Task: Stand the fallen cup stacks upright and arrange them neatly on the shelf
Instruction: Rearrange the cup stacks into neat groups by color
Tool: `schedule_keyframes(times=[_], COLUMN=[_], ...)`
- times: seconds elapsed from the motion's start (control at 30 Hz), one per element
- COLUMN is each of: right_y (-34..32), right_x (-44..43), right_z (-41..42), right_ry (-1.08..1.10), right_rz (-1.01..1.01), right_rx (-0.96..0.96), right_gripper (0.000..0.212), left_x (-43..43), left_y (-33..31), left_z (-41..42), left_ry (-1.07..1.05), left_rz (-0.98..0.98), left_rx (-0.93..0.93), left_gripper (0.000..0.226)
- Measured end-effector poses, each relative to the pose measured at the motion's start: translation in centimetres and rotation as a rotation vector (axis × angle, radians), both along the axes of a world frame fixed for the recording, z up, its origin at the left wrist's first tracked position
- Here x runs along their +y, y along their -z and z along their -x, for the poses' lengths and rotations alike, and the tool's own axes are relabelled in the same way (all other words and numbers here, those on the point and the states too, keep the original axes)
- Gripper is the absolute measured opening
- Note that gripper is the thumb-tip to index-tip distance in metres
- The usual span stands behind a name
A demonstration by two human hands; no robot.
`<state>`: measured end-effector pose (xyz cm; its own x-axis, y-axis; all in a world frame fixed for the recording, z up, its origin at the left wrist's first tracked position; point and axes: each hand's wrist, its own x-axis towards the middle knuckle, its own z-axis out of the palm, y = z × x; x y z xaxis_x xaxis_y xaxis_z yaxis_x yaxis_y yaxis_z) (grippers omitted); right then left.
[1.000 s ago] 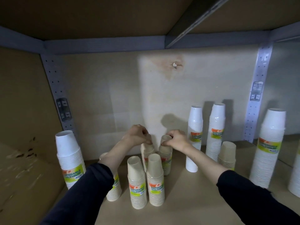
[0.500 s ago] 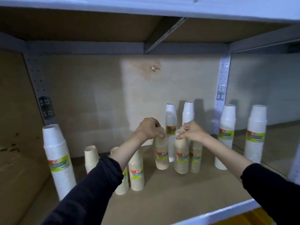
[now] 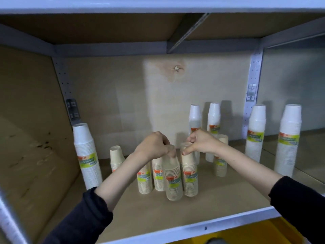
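My left hand (image 3: 154, 146) grips the top of a beige cup stack (image 3: 173, 180) that is upright near the middle of the shelf board (image 3: 202, 206). Right beside it, my right hand (image 3: 202, 142) pinches the top of a second beige cup stack (image 3: 190, 175). Two more beige stacks (image 3: 144, 180) (image 3: 158, 175) stand just left of them, partly behind my left arm. Another beige stack (image 3: 220, 164) is behind my right wrist, and a short beige one (image 3: 116, 158) stands at the left. All stacks in view are upright.
A tall white cup stack (image 3: 87, 155) stands by the left wall. Two white stacks (image 3: 195, 118) (image 3: 213, 118) stand at the back, two more (image 3: 255, 132) (image 3: 287, 140) at the right. The shelf's white front edge (image 3: 193, 229) runs below; a yellow bin (image 3: 263, 233) sits under it.
The view has pulled back from the shelf. Both hands have carried their beige stacks from the back toward the front middle, and the stacks now stand side by side.
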<state>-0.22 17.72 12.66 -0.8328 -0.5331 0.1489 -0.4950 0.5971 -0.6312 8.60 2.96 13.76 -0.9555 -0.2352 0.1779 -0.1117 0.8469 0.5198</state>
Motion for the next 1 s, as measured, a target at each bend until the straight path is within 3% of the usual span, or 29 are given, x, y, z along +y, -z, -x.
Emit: schedule_keyframes(times=[0.3,0.57,0.7,1.0], right_y=[1.9,2.8,3.3,3.9], right_x=[-5.2,-7.2,-7.3,-7.7], right_z=[-2.5,-2.8,-2.4,-1.9], right_ry=[-0.095,-0.023,-0.012,-0.046], right_rz=[0.066,0.049,0.056,0.051], right_rx=[-0.049,-0.040,-0.027,-0.031], right_gripper=[0.048,0.045,0.060,0.060], left_x=[-4.4,-6.3,-6.5,-6.7], left_y=[1.4,2.4,3.1,3.6], left_z=[-4.0,-3.8,-3.2,-2.2], left_ry=[-0.152,-0.157,-0.156,-0.126], left_rz=[0.054,0.038,0.064,0.025], left_rx=[-0.001,-0.021,-0.048,-0.055], left_gripper=[0.029,0.030,0.037,0.046])
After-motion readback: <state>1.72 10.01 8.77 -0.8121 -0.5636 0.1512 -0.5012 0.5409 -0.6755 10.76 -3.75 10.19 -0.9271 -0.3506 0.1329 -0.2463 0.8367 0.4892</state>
